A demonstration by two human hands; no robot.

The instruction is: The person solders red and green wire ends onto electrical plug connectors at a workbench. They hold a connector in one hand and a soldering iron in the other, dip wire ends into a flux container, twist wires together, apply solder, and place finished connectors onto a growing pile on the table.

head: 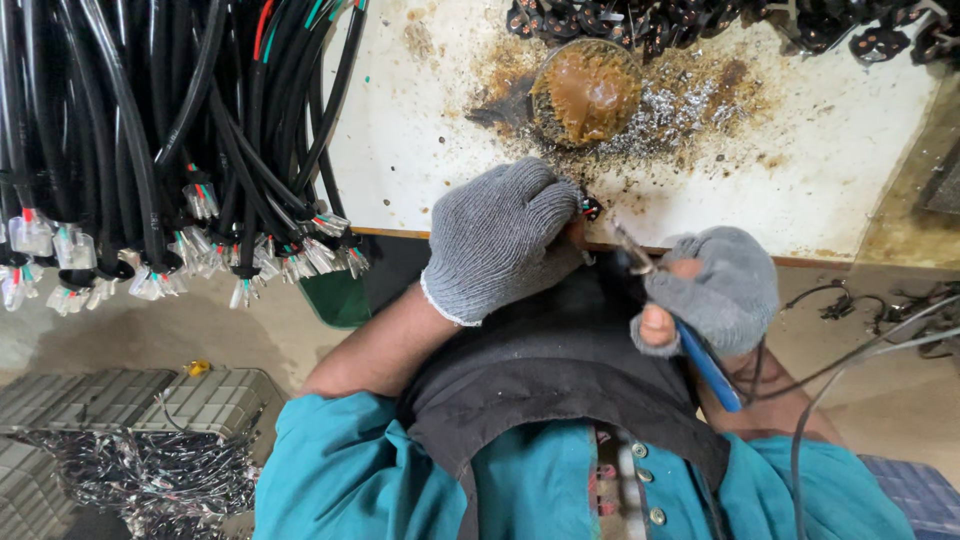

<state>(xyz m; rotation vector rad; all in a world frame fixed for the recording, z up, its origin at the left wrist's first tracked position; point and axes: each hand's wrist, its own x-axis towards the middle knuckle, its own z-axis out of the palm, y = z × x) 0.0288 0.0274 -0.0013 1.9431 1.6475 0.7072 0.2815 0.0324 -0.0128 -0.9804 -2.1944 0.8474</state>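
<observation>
While left hand (500, 240) pinches wire end (590, 208), soldering iron (690, 340) tip just beside.

Table (850, 150) ahead of person. Dish (585, 92) on table, centre, just behind left hand (500, 245). Right hand (715, 295) to its right, at table edge, holding iron (700, 355). Cable bundle (170, 140) hangs at left. Plugs (700, 20) along table's far edge. Crates (130, 400) on floor, lower left.

No packages, labels, signs or screens show anywhere in this view
</observation>
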